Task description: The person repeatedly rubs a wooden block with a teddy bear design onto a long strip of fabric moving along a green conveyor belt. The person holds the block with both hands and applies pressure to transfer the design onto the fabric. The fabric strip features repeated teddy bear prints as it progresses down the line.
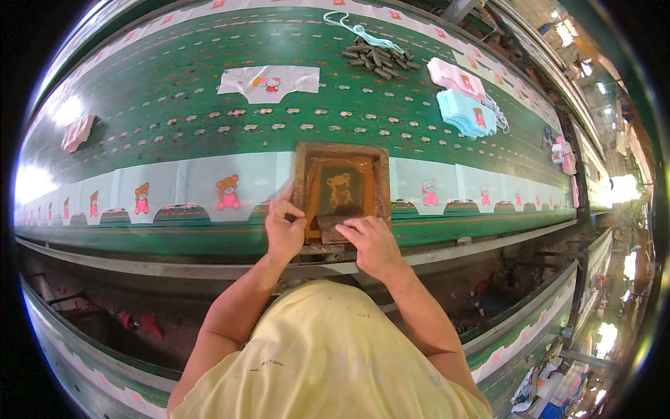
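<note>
blue cord (360,31) by dark rods (380,61)

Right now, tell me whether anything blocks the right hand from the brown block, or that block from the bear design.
Nothing visible does: the right hand has its fingers on the brown block, and no object lies between that block and the bear design inside the wooden frame.

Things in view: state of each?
Wooden frame: lying at near edge of green table
Squeegee: inside frame, near end
Left hand: closed on frame's left side
Right hand: closed on squeegee
Left bear pieces: flat, heads filled brown
Right bear pieces: flat, heads not filled brown
White piece: flat, printed
Blue pieces: stacked
Pink pieces: stacked
Dark cylinders: loosely heaped
Light-blue cord: partly over cylinders
</note>
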{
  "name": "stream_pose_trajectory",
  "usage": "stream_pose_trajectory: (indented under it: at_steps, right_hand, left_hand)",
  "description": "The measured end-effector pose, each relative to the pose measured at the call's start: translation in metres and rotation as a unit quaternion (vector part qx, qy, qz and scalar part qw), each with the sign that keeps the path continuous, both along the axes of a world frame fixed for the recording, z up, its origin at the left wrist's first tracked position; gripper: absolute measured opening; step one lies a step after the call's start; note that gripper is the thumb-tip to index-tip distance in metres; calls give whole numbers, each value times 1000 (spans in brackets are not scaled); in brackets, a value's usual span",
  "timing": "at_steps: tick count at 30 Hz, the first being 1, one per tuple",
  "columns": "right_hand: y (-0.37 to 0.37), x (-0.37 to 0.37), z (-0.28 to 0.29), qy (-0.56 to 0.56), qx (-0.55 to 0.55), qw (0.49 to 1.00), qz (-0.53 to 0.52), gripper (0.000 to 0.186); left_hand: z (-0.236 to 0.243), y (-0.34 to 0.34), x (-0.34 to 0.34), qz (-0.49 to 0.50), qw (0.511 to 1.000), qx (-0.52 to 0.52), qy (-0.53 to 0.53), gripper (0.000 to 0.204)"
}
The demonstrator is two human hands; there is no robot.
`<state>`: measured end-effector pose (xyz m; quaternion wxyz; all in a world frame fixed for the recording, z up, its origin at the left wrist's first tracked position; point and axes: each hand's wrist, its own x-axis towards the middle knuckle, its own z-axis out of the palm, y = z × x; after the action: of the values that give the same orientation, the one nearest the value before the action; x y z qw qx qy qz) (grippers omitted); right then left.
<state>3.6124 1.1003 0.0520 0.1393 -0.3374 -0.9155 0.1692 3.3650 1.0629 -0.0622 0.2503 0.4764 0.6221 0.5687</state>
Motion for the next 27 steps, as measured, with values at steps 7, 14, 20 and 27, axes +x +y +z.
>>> stream_pose_trajectory:
  at_steps: [7, 14, 20, 27]
  right_hand:
    - [-13, 11, 5, 21, -71, 997, 5, 45]
    - [-10, 29, 4, 140, -95, 986, 14, 42]
    - [-6, 108, -27, 302, -219, 906, -202, 25]
    - [24, 226, 125, 519, -339, 782, -60, 31]
  left_hand:
    - [1, 2, 1, -4, 1000, 14, 14, 23]
    - [4, 3, 1, -2, 1000, -13, 3, 22]
    - [23, 7, 24, -19, 998, 47, 38, 25]
    - [21, 39, 132, 4, 995, 81, 60, 24]
